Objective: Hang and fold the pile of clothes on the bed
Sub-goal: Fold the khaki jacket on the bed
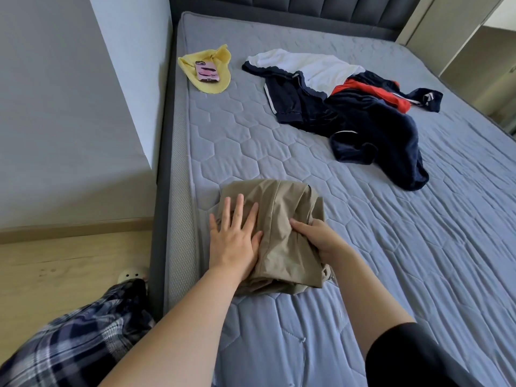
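1. Tan folded garment (279,233), smooth woven fabric, in a thick rectangular bundle; it lies on the near left part of the bed, close to the mattress edge, directly before the person
2. Left hand (234,238): flat, palm down, fingers straight and slightly spread; it presses on the left half of the tan folded garment and grasps nothing
3. Right hand (321,238): thumb on top, fingers curled round the right edge of the tan folded garment, gripping it; the fingertips are hidden under the fabric
4. Loose pile of navy, white and red clothes (349,107), crumpled and unfolded, on the middle to far right of the bed, well apart from the tan folded garment
5. Pale yellow cloth (223,58), crumpled, near the far left corner of the bed
6. Pink-cased phone (206,71), lying flat on the pale yellow cloth
7. Grey-blue quilted mattress (418,247) with a hexagon stitch pattern, bare of sheets
8. Dark grey padded headboard (293,7), at the far end
9. Light wooden floor (55,275), left of the bed
10. Small white round object (131,273) on the floor against the bed frame, possibly a slipper; too little shows to tell
11. Navy and white plaid trouser leg (83,339), lower left
12. Black sleeve (413,356) on the right upper arm
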{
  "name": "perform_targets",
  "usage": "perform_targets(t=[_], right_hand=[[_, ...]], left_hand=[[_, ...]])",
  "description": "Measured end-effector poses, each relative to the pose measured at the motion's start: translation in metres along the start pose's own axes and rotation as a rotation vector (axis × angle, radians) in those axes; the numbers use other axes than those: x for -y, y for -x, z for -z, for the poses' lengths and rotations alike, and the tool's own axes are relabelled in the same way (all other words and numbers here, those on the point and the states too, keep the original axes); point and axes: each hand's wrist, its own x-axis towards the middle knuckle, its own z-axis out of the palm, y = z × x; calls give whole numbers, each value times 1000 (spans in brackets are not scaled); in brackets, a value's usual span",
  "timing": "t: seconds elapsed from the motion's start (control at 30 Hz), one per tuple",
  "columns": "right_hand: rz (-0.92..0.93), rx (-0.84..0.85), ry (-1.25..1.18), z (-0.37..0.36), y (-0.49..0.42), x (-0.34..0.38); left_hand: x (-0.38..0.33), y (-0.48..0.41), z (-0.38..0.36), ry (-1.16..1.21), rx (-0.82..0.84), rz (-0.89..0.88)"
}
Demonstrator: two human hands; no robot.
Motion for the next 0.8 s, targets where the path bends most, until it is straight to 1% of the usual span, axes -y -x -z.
perform_targets(t=[0.03,0.07,0.1,0.17,0.2,0.23,0.27,0.3,0.33,0.4,0.47,0.53,0.6,0.63,0.7,0.73,0.77,0.8], right_hand=[[-5,-13,-51,2,-1,-2],[1,-75,-51,3,-3,-3],[19,-175,39,5,-5,-3],[145,-441,229,6,-9,-3],[230,-559,241,6,-9,-1],[316,-626,189,5,-8,3],[376,-641,143,4,-10,7],[402,-613,122,2,-11,13],[390,-571,140,0,-13,20],[309,-478,240,-3,-22,32],[197,-424,246,1,-35,38],[83,-423,200,6,-44,37],[7,-450,279,10,-48,32],[21,-486,326,10,-49,31],[172,-610,355,6,-46,33],[307,-667,378,1,-40,37],[487,-705,443,-6,-32,39],[680,-716,532,-14,-23,41]], left_hand=[[-1,0,0,0,-2,-28],[-2,0,1,2,2,-51],[-3,1,0,0,10,-73],[-5,2,-1,-10,21,-99],[-6,3,-1,-18,18,-103],[-7,3,0,-26,10,-108],[-9,2,2,-28,3,-118],[-11,2,3,-26,2,-136],[-14,1,4,-26,7,-159],[-20,0,3,-30,25,-200],[-26,-1,2,-26,62,-222],[-30,-1,0,-28,118,-244],[-32,1,0,-15,144,-267],[-31,1,2,13,125,-273],[-25,0,9,106,-10,-258],[-20,-3,12,150,-94,-225],[-14,-6,16,175,-157,-174],[-7,-10,18,183,-175,-114]])
